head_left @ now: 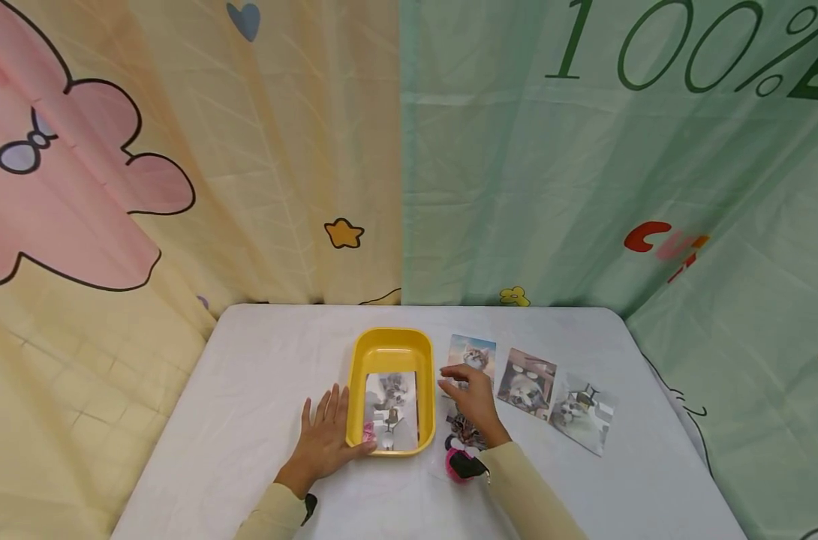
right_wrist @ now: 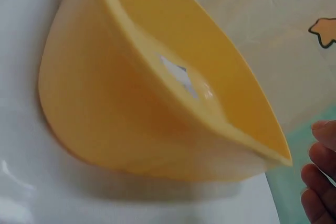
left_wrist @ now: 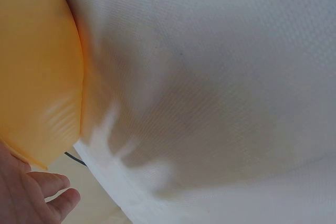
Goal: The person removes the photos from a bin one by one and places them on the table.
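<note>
A yellow plastic tub [head_left: 358, 360] stands on the table with cat picture cards [head_left: 398, 427] lying inside. My left hand [head_left: 324, 435] rests against the tub's left side, its fingers straight and its thumb by the near rim. Over the cards just right of the tub hovers my right hand [head_left: 474, 397], fingers loosely bent, with nothing visible between them. Below it lie a kitten card [head_left: 473, 349] and a partly covered tabby cat card [head_left: 464, 427]. In the right wrist view, the right fingertips [right_wrist: 317, 182] are apart from the tub [right_wrist: 131, 103].
Farther right lie a brownish cat card [head_left: 527, 382] and a pale, tilted cat card [head_left: 584, 412]. A pink and black item [head_left: 459, 461], partly hidden, is beside my right wrist. Curtains [head_left: 517, 187] hang behind the white table [head_left: 247, 375].
</note>
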The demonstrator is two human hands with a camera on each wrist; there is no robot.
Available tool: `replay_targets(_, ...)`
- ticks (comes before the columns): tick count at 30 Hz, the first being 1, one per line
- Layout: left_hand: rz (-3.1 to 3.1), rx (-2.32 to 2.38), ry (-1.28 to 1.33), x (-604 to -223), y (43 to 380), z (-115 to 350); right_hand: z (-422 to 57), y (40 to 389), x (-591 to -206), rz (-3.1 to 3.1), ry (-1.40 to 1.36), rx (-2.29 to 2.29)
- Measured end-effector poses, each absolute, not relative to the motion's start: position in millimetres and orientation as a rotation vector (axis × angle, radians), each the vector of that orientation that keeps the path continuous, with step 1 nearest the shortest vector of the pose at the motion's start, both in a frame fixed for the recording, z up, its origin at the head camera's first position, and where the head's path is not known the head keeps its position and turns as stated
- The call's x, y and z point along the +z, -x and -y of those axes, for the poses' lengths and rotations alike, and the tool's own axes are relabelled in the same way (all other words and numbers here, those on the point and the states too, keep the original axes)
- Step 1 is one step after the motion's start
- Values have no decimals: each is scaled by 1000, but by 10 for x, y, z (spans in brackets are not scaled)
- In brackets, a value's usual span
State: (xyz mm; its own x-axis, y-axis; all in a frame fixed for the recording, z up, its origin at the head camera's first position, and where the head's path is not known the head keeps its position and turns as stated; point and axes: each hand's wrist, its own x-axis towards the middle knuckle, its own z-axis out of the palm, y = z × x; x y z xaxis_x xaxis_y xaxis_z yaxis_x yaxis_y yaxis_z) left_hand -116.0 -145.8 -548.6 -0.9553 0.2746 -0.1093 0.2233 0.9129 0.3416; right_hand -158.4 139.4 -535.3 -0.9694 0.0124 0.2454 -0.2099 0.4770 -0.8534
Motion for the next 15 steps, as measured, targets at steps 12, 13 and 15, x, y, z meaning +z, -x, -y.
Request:
replay_targets(12,-2913,472,-381,-5493,1165,1456,-798,1897,-5288,2509,-314,1658)
replay_targets(13,-2911,462,-384,-5493,1163,1456,-748,1912,-5287,2517,-306,1670)
replay_targets(15,-2914,465,-391,-5494,1159,1458,-657,1941,-5301,2526,-290,1682)
